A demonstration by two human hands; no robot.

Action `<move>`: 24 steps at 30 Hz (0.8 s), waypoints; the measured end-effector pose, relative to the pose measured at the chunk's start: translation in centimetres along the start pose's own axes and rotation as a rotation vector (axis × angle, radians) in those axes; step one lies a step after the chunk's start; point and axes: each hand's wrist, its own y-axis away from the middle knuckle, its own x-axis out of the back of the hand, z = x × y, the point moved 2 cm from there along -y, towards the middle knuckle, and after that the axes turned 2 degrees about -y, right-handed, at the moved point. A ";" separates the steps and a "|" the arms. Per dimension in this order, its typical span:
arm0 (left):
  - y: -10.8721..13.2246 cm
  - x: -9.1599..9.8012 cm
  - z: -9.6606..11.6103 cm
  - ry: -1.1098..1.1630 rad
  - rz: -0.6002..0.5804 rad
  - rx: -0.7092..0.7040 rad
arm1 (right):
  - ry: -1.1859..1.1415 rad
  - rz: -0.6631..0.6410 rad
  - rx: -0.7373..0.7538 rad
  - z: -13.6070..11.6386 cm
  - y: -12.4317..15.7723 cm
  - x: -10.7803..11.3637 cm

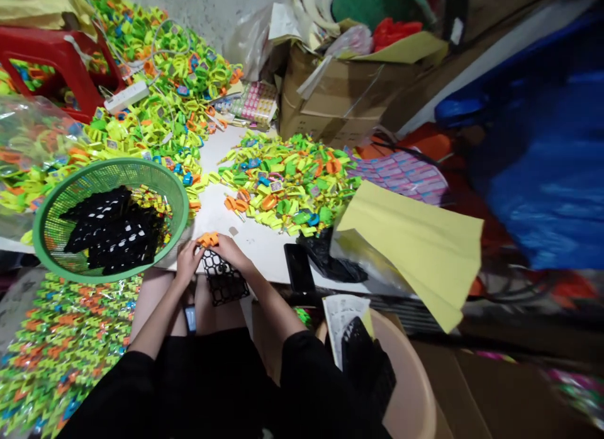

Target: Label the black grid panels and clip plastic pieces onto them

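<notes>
My left hand (187,261) and my right hand (232,250) meet at the near edge of a white table (264,247). Both are closed on a small orange plastic piece (208,239) held between the fingertips. Just below the hands a black honeycomb plastic tray (224,280) lies over the table edge, partly under my right wrist. A heap of yellow, green and orange plastic pieces (287,181) lies on the table beyond my hands.
A green mesh basket (56,203) with black trays sits left. A black phone (299,268) lies right of my hands. A yellow paper sheet (415,247), cardboard boxes (340,93), a beige bucket (410,388) and a red stool (61,58) surround the table. More coloured pieces cover the floor (61,344).
</notes>
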 end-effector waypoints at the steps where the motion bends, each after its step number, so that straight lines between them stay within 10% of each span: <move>1: -0.1 0.1 0.0 0.002 -0.002 -0.003 | 0.000 0.034 0.006 0.1 0.9 0.0; 5: -0.2 0.3 0.2 0.008 -0.011 0.022 | 0.117 0.341 -0.047 2.0 6.6 2.5; 10: 0.9 0.8 0.9 0.149 0.067 0.112 | 0.451 0.749 -0.499 7.7 16.3 8.1; 18: 5.1 4.6 5.3 0.207 0.244 0.093 | 0.506 0.669 -0.625 11.3 19.0 10.3; 24: 7.8 3.5 9.9 0.679 -0.087 0.312 | 0.057 0.605 -0.476 6.7 17.6 8.9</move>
